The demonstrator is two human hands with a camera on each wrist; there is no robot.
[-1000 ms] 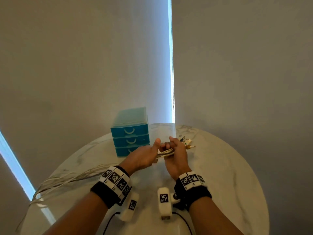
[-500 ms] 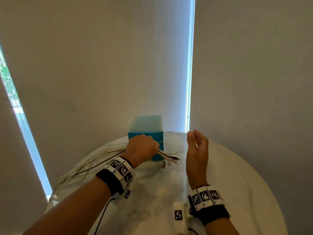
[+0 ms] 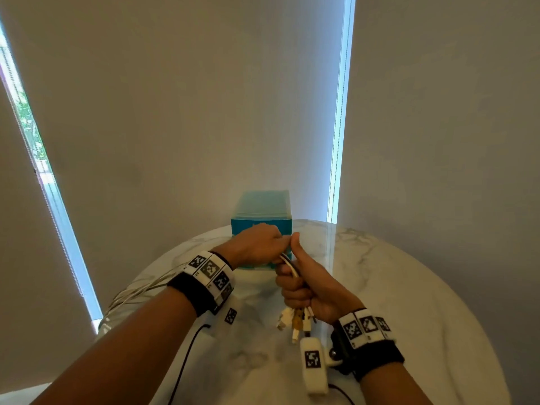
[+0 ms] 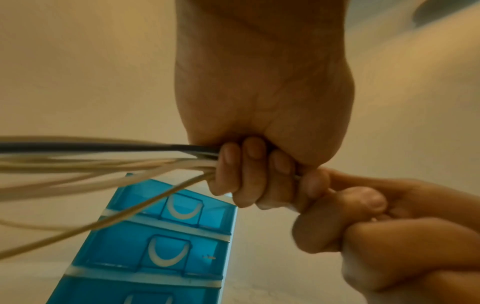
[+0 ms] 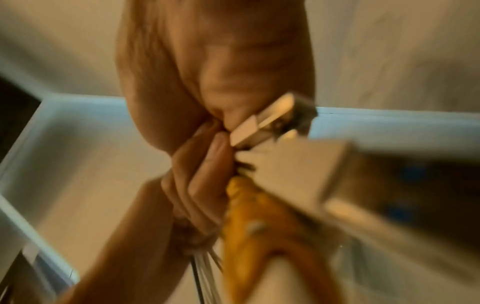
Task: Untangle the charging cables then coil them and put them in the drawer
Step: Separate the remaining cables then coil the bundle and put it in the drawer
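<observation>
While both hands (image 3: 304, 290) grip cables (image 4: 103, 162), the drawer unit's (image 4: 155, 246) drawers sit closed.

A translucent teal-blue drawer unit (image 3: 261, 213) with white handles is sitting on a white, grey-veined marble table (image 3: 394, 287); cream cables (image 4: 103, 166) are running alongside one black one.

Table (image 3: 394, 287): glossy white marble with grey veining. Drawer unit (image 3: 261, 211): translucent teal plastic, smooth. Cables (image 4: 103, 164): smooth cream sheathing, one black. Wrist bands (image 3: 377, 356): matt black cloth.
</observation>
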